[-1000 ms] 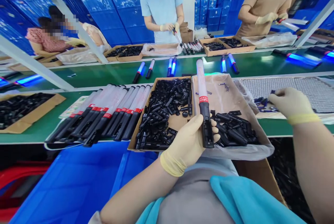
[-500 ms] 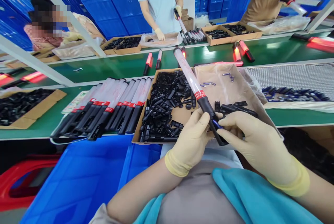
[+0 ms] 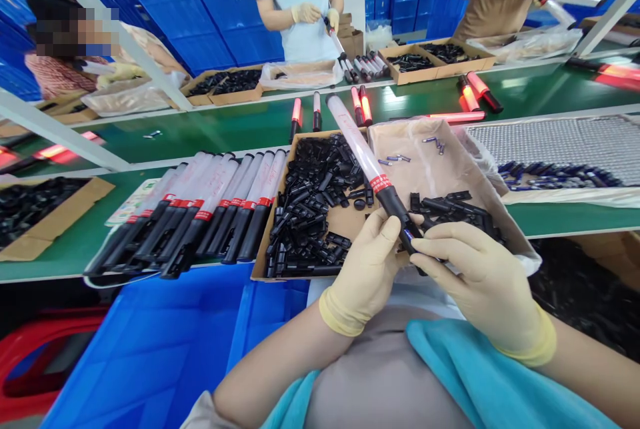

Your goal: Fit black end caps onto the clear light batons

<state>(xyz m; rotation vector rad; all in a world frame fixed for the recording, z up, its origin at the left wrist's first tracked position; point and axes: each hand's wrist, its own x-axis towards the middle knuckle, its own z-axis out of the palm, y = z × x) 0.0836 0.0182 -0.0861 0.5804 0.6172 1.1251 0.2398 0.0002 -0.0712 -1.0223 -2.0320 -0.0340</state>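
The left hand (image 3: 364,269) grips the black handle of a light baton (image 3: 367,165), tilted far-left over the cardboard tray (image 3: 430,169), while the right hand (image 3: 475,275) pinches its near end.

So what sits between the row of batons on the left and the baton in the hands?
In the head view, a cardboard tray of loose black parts lies between the row of batons and the held baton.

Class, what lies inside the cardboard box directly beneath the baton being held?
Inside the cardboard box: loose black parts. The baton and left hand cover some.
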